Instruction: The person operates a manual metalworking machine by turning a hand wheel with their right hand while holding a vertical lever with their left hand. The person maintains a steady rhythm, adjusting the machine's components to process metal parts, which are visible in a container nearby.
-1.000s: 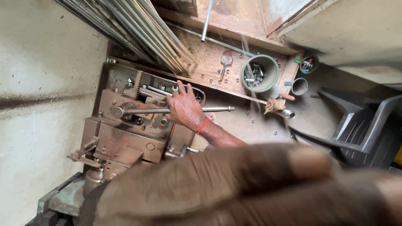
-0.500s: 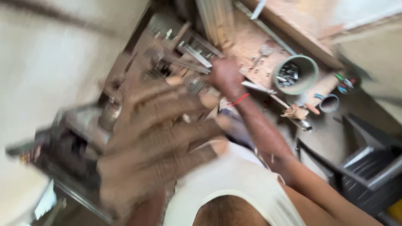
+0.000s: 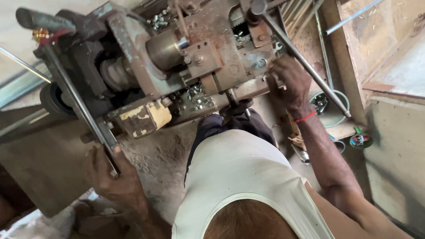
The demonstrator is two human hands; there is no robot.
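Head view, looking straight down: the left hand [image 3: 113, 175] is wrapped around the lower end of a long steel lever bar [image 3: 73, 95], fingers closed on it and the thumb lying along the metal. From that grip the bar runs up and away to a dark rubber-sleeved handle [image 3: 40, 20] at the top left corner. Just right of the bar sits the rusty machine [image 3: 186, 62], with a round steel cylinder [image 3: 164, 48] at its middle and a chipped yellow block [image 3: 144, 117] on its near edge. The right hand [image 3: 287, 84] rests on the machine's far right side, fingers curled over the edge there; whether it actually clasps a part is hard to tell. A red band [image 3: 305, 117] circles that wrist. A thin rod [image 3: 305, 62] slants down past this hand, and beyond it lies a green-rimmed tub [image 3: 343, 108] of small metal pieces.
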